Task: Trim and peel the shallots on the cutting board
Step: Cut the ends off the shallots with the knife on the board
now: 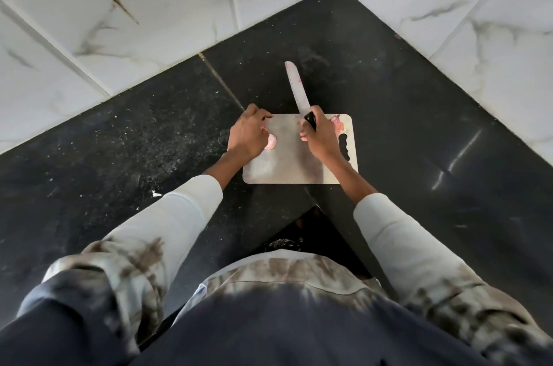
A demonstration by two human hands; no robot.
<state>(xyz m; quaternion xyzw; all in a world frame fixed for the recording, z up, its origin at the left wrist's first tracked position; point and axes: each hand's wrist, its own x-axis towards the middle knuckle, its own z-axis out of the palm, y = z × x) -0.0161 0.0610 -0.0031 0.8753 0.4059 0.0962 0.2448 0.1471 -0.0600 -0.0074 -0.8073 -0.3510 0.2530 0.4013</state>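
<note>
The cutting board (287, 168) lies flat on the dark stone bench (404, 114), in the corner formed by two marble-tiled walls (149, 6). One shallot (271, 142) rests on the left part of the board, directly under the left hand (248, 135), whose fingers curl over it and pin it against the board surface; only its pink right flank shows past the fingers, so its long axis cannot be determined from this view. The right hand (318, 136) is clenched around the black handle of a serrated knife (296, 88). The blade points away from the person, beyond the far edge of the board, and is raised clear of the shallot. The controlling relation is lateral: the shallot lies to the left of the knife hand, across a bare strip of board, with the left hand already on it and the right hand well apart from it. Judgement: the next cut requires the blade to travel left and down to one exposed end of the shallot, keeping clear of the left fingertips. Pink skin scraps (338, 123) lie at the far right corner of the board, beside its handle slot (344, 147).
</note>
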